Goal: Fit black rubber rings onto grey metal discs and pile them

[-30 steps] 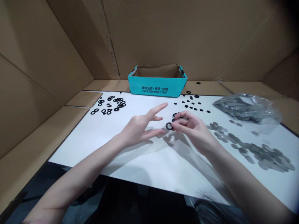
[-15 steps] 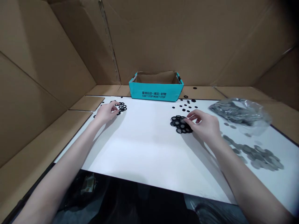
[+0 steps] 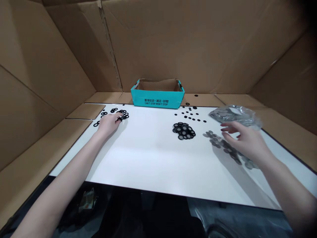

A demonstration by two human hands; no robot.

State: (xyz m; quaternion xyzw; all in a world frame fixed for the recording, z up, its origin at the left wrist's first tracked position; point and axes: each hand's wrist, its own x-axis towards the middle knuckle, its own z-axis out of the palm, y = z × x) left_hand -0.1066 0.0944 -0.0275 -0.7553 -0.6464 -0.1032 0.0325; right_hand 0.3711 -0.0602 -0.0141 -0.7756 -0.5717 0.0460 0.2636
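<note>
The left hand (image 3: 109, 125) sits curled among scattered black rubber rings (image 3: 123, 115) on the white bench (image 3: 148, 158); whether its grip holds any, I cannot tell. The right hand (image 3: 245, 140) hangs open above grey metal discs (image 3: 215, 141), just beside a plastic bag (image 3: 234, 115).

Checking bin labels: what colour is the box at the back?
The cardboard box is teal outside with black lettering; it shows best in the head view.
</note>
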